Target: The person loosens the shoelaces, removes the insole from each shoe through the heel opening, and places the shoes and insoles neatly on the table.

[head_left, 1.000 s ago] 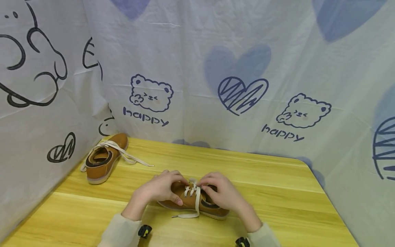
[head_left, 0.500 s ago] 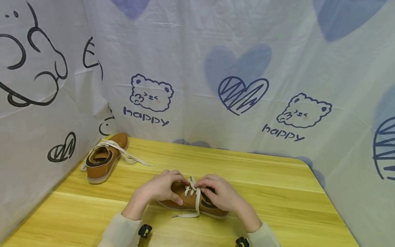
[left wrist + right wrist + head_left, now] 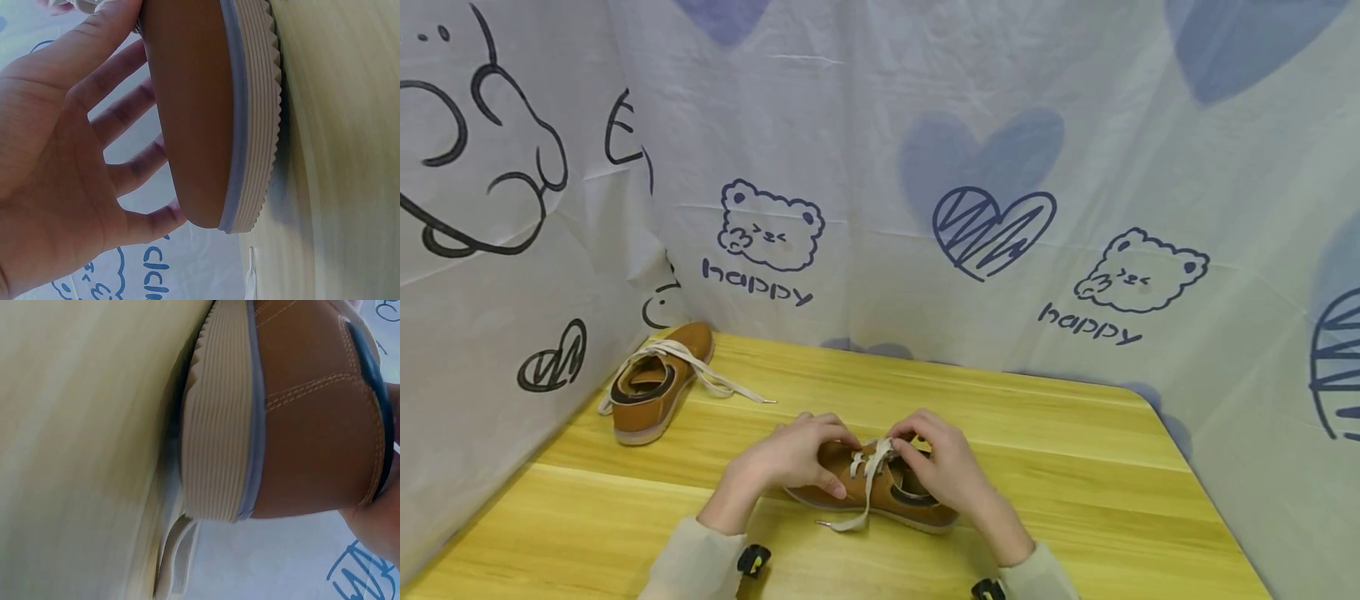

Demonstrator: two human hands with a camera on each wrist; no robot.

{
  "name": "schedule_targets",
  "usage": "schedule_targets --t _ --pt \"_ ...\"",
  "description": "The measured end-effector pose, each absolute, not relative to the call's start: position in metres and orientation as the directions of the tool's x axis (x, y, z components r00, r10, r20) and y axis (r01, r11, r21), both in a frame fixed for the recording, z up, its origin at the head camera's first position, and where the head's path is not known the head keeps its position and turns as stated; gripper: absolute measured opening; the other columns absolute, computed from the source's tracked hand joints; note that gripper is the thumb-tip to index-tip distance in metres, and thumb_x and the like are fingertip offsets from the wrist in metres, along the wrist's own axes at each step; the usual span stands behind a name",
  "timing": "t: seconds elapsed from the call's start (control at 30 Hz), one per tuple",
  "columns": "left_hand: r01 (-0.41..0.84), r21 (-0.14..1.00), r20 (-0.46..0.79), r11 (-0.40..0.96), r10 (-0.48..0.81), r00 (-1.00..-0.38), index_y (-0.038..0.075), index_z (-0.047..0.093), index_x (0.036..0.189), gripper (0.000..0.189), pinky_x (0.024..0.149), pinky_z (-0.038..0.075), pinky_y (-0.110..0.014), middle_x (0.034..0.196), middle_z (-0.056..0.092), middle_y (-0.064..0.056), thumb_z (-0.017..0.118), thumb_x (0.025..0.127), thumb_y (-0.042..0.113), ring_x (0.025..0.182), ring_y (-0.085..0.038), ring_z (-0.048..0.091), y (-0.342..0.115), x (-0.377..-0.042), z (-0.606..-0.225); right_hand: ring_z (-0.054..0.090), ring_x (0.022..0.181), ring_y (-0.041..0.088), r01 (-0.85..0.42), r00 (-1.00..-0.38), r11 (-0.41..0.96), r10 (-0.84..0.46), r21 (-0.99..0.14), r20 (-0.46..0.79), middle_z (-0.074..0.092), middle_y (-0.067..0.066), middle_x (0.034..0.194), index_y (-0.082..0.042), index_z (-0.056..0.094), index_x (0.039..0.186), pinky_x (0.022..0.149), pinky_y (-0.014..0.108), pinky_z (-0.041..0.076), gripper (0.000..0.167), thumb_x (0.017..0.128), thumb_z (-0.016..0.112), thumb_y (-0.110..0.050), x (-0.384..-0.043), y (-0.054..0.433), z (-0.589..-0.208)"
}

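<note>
A brown shoe (image 3: 891, 502) with white laces rests on its sole, toe to the left. My left hand (image 3: 799, 456) holds it at the front, thumb on the near side and fingers over the far side; the left wrist view shows the fingers (image 3: 128, 122) spread along the brown toe (image 3: 190, 119). At the tongue, my right hand (image 3: 946, 462) pinches the white lace (image 3: 869, 487) between thumb and index finger. One tipped lace end trails over the near side onto the table. In the right wrist view the heel (image 3: 319, 450) hides most of that hand.
A second brown shoe (image 3: 647, 417) stands at the table's back left, its loose laces (image 3: 722, 383) trailing right. The yellow wood-grain table (image 3: 1075, 475) meets a printed white cloth (image 3: 880, 167) at the back and left.
My right hand has drawn slightly right and up from the knot area with the lace. The near lace strand has slanted left. My left hand keeps its hold on the shoe.
</note>
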State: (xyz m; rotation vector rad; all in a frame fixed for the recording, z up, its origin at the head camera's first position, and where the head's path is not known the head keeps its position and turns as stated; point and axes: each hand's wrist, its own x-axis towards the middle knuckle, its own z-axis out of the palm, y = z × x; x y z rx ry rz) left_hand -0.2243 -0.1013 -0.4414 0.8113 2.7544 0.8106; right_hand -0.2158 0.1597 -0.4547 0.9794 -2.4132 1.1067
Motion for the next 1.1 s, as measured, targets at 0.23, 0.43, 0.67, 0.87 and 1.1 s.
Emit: schedule_targets --t 0.23,0.43,0.67,0.87,1.1 --pt "0.464 0.548 0.011 0.696 0.548 -0.836 0.026 0.073 0.125 0.057 0.101 0.042 -0.070 0.129 0.064 0.005 0.095 0.074 0.037 0.120 -0.030 0.054 -0.102 -0.225 -0.440 0.066 0.095 0.009 -0.717 -0.696 0.421 -0.470 -0.556 0.542 0.071 -0.007 0.103 -0.016 0.075 0.108 0.080 0.034 0.059 0.010 0.100 0.071 -0.011 -0.210 0.152 -0.451" --pt "0.468 0.549 0.005 0.693 0.557 -0.830 0.026 0.072 0.125 0.057 0.105 0.040 -0.069 0.129 0.063 0.004 0.094 0.074 0.038 0.123 -0.033 0.054 -0.103 -0.225 -0.440 0.067 0.107 0.013 -0.824 -0.553 0.331 -0.644 -0.459 0.529 0.074 -0.004 0.112 -0.014 0.077 0.111 0.093 0.039 0.056 0.014 0.097 0.074 -0.011 -0.207 0.149 -0.450" --pt "0.500 0.532 0.031 0.683 0.575 -0.818 0.022 0.072 0.126 0.059 0.098 0.047 -0.061 0.126 0.064 0.003 0.095 0.074 0.039 0.116 -0.028 0.055 -0.104 -0.225 -0.441 0.067 0.111 0.019 -0.827 -0.510 0.237 -0.699 -0.510 0.502 0.074 0.001 0.119 -0.011 0.074 0.120 0.095 0.040 0.057 0.024 0.100 0.066 -0.001 -0.207 0.151 -0.448" --pt "0.506 0.528 0.039 0.683 0.575 -0.817 0.022 0.072 0.127 0.063 0.098 0.046 -0.063 0.127 0.064 0.002 0.095 0.072 0.042 0.117 -0.030 0.055 -0.104 -0.225 -0.441 0.069 0.108 0.022 -0.772 -0.630 0.356 -0.540 -0.527 0.558 0.072 0.003 0.116 -0.010 0.074 0.114 0.089 0.046 0.059 0.022 0.096 0.072 0.001 -0.208 0.155 -0.446" --pt "0.508 0.523 0.039 0.684 0.577 -0.816 0.023 0.072 0.127 0.063 0.099 0.045 -0.065 0.128 0.064 0.002 0.095 0.072 0.042 0.119 -0.031 0.055 -0.105 -0.226 -0.442 0.067 0.106 0.016 -0.724 -0.689 0.497 -0.495 -0.478 0.530 0.071 -0.004 0.110 -0.014 0.076 0.105 0.092 0.040 0.058 0.014 0.093 0.078 -0.007 -0.212 0.160 -0.448"
